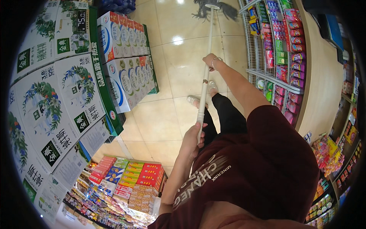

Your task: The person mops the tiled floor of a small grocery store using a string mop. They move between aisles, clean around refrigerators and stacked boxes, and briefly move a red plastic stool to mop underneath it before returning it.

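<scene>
A mop with a long white handle (203,97) runs from my body up to the top of the view. Its grey string head (200,10) lies on the tiled floor (183,68), partly cut off by the picture's edge. My left hand (194,138) is closed around the lower end of the handle, near my shirt. Farther up the same handle, my right hand (212,62) grips it, with a bracelet at the wrist. Between the hands the handle shows a joint with a brownish mark. My feet in light, shiny shoes stand beneath the handle.
Stacked milk cartons (125,83) and large printed boxes (43,108) rise at the left. A wire rack of packaged sweets (281,51) stands at the right, against a wooden counter (320,74). Stacked snack boxes (125,183) stand at the lower left. Bottled packs (118,5) sit beyond the milk.
</scene>
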A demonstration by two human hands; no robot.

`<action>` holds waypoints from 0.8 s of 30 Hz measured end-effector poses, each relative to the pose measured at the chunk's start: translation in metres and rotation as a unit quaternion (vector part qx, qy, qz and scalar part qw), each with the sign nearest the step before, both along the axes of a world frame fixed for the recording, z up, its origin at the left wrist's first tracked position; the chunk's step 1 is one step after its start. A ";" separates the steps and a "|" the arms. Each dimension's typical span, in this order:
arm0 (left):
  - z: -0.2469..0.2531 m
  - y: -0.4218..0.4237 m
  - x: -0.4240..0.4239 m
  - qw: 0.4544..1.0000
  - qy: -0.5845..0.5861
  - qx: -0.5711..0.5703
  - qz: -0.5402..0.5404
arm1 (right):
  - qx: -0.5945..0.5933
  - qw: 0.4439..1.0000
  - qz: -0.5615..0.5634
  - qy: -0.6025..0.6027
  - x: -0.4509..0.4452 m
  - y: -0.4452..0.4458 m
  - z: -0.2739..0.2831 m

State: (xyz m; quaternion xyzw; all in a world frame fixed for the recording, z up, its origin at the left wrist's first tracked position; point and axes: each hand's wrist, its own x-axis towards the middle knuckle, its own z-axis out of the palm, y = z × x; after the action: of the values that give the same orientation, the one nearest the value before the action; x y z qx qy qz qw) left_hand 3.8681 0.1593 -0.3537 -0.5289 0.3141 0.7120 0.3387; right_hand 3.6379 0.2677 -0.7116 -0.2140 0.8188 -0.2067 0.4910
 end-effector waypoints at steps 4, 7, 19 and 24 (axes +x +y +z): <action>0.018 -0.017 0.069 0.995 -0.051 -0.053 -0.063 | 0.020 0.997 0.069 0.007 0.093 -0.002 0.025; 0.024 -0.046 0.228 0.970 0.055 -0.154 -0.179 | 0.024 0.924 -0.310 -0.223 0.224 -0.009 0.100; 0.053 -0.029 0.090 0.980 -0.061 -0.096 -0.165 | 0.002 0.998 0.005 -0.067 0.139 0.035 0.074; 0.021 0.011 0.023 0.995 -0.012 -0.039 -0.094 | 0.082 0.913 -0.366 -0.159 0.026 0.059 0.081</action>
State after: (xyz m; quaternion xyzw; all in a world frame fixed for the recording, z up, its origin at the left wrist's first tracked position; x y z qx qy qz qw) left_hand 3.8913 0.1703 -0.3332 -0.5185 0.3861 0.6577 0.3867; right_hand 3.6639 0.3270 -0.6308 0.1776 0.7648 -0.3352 0.5207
